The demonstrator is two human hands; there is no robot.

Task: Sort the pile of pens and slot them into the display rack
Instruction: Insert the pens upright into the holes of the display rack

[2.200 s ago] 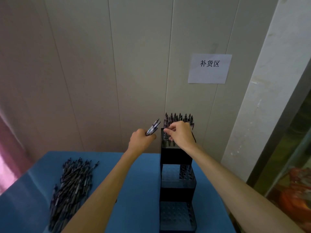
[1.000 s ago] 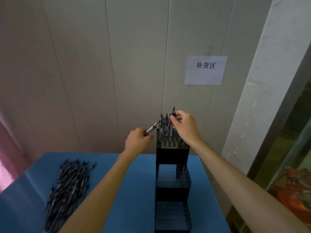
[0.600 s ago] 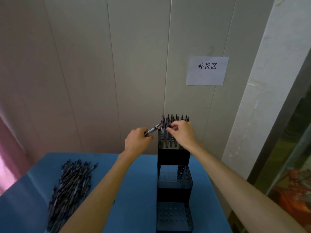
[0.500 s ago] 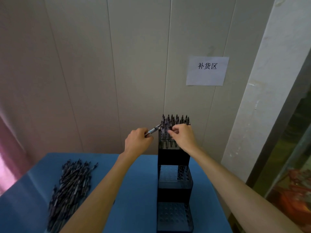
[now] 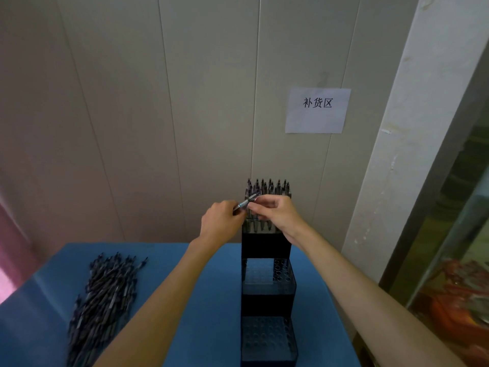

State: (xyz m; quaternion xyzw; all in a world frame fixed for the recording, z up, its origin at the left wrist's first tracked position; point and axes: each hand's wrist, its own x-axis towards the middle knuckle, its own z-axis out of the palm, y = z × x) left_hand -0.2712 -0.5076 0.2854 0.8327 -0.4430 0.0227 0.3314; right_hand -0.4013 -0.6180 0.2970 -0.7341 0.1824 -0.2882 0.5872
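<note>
Blue cloth covers the table [image 5: 206,308], and on it a black tiered display rack [image 5: 267,300] stands against the wall, right of centre. Its top tier is packed with upright pens [image 5: 268,188], while the middle and bottom tiers show rows of open holes with nothing in them — so by my reckoning roughly a third of the rack is filled. The left hand [image 5: 221,225] curls round a single pen [image 5: 247,202], whose free end slants up toward the right hand [image 5: 275,214]; that hand's fingertips pinch at the pen's tip just over the top tier, seemingly taking it across for slotting. Off to the left lies a large pile of pens [image 5: 103,300], well apart from the rack, and most of the work evidently remains there. A paper sign [image 5: 317,109] hangs on the wall above.
</note>
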